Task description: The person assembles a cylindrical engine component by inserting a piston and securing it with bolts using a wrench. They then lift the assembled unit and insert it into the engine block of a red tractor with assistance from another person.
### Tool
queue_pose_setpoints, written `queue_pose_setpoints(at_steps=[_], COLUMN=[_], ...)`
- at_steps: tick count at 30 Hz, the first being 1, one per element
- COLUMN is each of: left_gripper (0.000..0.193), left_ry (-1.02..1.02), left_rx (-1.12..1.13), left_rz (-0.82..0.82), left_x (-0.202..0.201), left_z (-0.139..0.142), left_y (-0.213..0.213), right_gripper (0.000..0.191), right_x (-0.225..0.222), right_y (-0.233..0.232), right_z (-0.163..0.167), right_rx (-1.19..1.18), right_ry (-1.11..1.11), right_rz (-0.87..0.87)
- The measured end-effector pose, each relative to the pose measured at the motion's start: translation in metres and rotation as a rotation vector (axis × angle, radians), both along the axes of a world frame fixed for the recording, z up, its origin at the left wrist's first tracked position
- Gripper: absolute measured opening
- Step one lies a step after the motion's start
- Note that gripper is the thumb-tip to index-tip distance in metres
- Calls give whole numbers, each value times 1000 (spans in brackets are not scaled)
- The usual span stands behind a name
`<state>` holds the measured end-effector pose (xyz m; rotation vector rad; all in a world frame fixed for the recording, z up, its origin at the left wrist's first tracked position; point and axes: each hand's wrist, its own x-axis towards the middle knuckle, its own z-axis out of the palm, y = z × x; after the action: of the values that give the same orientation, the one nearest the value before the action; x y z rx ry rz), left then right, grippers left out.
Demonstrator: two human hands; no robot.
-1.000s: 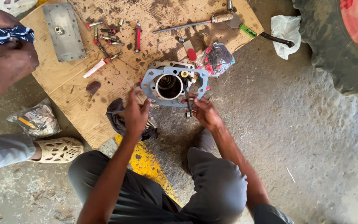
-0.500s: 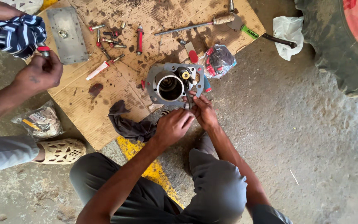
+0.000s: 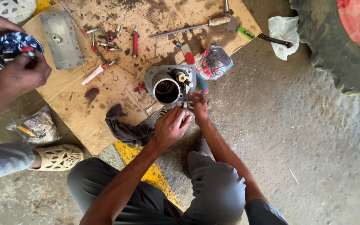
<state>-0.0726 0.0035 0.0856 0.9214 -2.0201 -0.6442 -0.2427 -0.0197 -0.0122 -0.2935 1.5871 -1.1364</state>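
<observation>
A grey cast-metal housing (image 3: 169, 85), rounded with a flanged rim and a wide circular bore showing a dark interior, stands at the near edge of a stained, oil-spotted cardboard sheet (image 3: 105, 96) laid on a rough concrete floor (image 3: 305, 146). A small brass-coloured fitting and steel parts sit on its right side.

The left hand (image 3: 171, 127) lies at 6 o'clock of the housing, just below its rim, fingers curled inward; what it grips, if anything, cannot be told. The right hand (image 3: 198, 106) lies at 4 o'clock, fingertips touching the housing's lower right corner, fingers bent; whether it pinches a part cannot be told.

A crumpled dark rag (image 3: 126, 128) lies at 8 o'clock of the housing, partly on the cardboard. At 10 o'clock lie a flat grey rectangular metal plate (image 3: 61, 39) and scattered bolts and red-handled small tools (image 3: 135, 41). At 12 o'clock lies a long wooden-handled tool (image 3: 192, 27). A red and black glove bundle (image 3: 214, 61) lies at 2 o'clock.

Another person's hand (image 3: 21, 75), at far left, holds a patterned blue cloth (image 3: 15, 46). A large worn rubber tyre (image 3: 338, 50) fills the upper right corner.
</observation>
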Motion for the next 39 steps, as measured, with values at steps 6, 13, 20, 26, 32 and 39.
queue_pose_setpoints(at_steps=[6, 13, 20, 26, 32, 39], left_gripper=[14, 16, 22, 37, 46, 49], left_ry=[-10, -42, -75, -156, -402, -371], left_rx=[29, 0, -129, -207, -9, 46], left_rz=[1, -19, 36, 169, 126, 72], left_x=[2, 2, -1, -22, -30, 16], left_z=[12, -5, -32, -29, -5, -1], left_y=[-1, -3, -20, -79, -142, -155], right_gripper=[31, 54, 78, 79, 50, 49], right_x=[2, 1, -10, -10, -12, -9], right_y=[-1, -8, -16, -20, -38, -51], right_z=[-9, -8, -4, 6, 15, 16], right_rx=[27, -303, -475, -679, -624, -538], right_ry=[11, 815, 1120, 889, 684, 635], right_rz=[122, 348, 580, 598, 591, 512])
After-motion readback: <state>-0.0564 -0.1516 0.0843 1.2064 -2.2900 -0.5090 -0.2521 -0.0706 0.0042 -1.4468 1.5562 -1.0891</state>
